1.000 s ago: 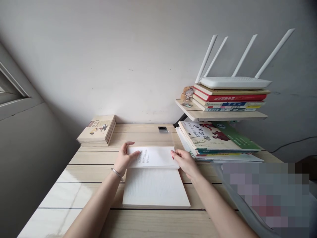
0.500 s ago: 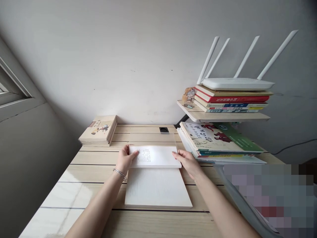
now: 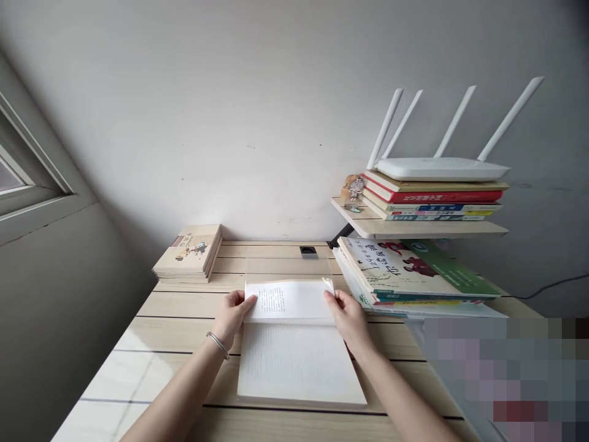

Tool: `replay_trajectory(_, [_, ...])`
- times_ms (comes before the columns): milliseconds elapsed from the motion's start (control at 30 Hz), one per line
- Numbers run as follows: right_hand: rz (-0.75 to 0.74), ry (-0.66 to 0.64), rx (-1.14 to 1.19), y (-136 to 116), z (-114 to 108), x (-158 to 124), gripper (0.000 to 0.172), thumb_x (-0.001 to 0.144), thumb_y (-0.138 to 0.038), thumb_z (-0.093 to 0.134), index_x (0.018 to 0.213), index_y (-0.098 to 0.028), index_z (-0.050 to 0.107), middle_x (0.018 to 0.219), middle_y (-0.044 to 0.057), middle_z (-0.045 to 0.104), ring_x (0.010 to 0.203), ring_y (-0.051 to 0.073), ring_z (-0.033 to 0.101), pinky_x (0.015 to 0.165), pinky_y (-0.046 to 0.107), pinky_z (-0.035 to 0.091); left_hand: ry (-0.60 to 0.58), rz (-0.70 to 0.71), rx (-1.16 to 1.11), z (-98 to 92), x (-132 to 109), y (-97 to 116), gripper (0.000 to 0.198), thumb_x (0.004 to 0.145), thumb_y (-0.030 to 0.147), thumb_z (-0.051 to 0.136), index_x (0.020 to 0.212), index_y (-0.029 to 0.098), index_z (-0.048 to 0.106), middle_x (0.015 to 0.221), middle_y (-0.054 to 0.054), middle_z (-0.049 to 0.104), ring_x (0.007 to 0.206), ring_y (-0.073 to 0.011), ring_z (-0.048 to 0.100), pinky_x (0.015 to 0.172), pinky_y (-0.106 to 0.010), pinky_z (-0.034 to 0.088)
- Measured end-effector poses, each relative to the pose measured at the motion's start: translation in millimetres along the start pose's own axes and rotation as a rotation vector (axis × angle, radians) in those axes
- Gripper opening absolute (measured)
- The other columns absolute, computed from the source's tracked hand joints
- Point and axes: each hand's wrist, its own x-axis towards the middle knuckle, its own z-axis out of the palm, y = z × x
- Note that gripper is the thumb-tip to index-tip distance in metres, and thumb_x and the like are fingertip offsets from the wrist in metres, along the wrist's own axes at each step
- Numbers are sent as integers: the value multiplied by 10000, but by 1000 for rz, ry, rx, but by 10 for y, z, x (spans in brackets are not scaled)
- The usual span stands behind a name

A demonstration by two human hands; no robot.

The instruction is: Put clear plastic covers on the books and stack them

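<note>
An open book (image 3: 294, 362) lies in front of me on the desk, its lower page flat. Its upper part (image 3: 299, 301), with a small block of printed text on the left, is tilted and looks foreshortened. My left hand (image 3: 234, 313) pinches the left edge, thumb on the page and fingers curled behind. On the opposite edge my right hand (image 3: 347, 313) grips in the same way, near a shiny, slightly bent corner. A clear plastic sheet (image 3: 288, 267) extends beyond the book's far edge, flat over the slats.
At the back left sits a stack of beige booklets (image 3: 188, 252). More books (image 3: 414, 270) are piled on the right, under a small shelf (image 3: 368, 227) bearing books and a white router (image 3: 442, 168). A round-holed black fitting (image 3: 308, 252) is set near the wall.
The whole view has shifted, so everything appears lower. Both hands keep their hold on the book's edges; the right thumb sits slightly lower along its edge, and the corner above it now shines.
</note>
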Motion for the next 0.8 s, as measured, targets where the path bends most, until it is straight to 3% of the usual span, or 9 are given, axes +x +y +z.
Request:
replay_trajectory(167, [109,-129,175,-25,-45,-3,370,741,-449,569,578,-215,332,543,-57,313,519,105,285,480,243,230,113,57,-32,69,53,-113,419,520,487,751,585,152,508,560,29,522,512,-77,438,502,-192,324])
replay_trajectory(267, [101,-180,205,-15,-73,3,346,743,-450,572,598,-212,367,544,-59,340,516,105,303,480,241,235,153,122,17,85,63,-185,425,549,526,719,600,156,517,559,29,514,519,-86,437,510,-200,331])
replay_trajectory(533, [-89,-10,-40,104,-6,23,439,770,-546,516,569,-217,306,520,-65,283,508,99,283,488,243,249,208,177,173,88,73,-238,420,649,563,611,606,166,483,559,37,461,528,-90,394,511,-212,314])
replay_trajectory(667, [-106,89,-114,100,41,0,443,781,-568,475,565,-220,307,507,-62,291,503,103,292,489,246,259,103,177,154,66,20,-136,396,662,542,616,663,153,545,626,-3,543,591,-122,472,542,-224,360])
replay_trajectory(800, [-47,44,-18,77,19,7,446,759,-562,504,567,-222,289,522,-67,262,506,100,282,483,242,251,-41,105,112,7,-22,-80,377,614,481,687,732,134,603,710,-41,612,671,-155,538,599,-241,403])
